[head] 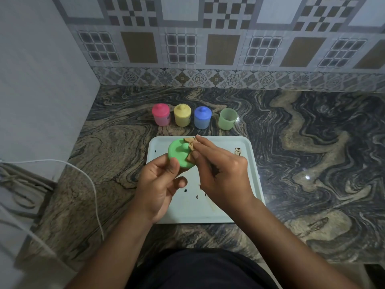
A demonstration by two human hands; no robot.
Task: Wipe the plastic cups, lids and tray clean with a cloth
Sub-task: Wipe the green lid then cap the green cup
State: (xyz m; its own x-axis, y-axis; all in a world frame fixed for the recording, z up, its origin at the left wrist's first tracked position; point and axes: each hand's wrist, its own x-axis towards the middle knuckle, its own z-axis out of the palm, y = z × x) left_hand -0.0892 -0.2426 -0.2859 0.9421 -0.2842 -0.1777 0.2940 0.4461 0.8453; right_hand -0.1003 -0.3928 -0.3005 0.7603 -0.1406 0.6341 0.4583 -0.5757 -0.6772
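Green lid: held above tray at 11 o'clock, pinched by left hand to steady it; tan cloth pressed against it by right hand, fingers clamped on cloth.

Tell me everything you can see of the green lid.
The green lid is round, matte plastic by its look, with a rounded knob at its centre. It is held tilted over the tray, top toward the camera. The left hand grips its lower rim; the right hand presses a tan cloth against its right side beside the knob.
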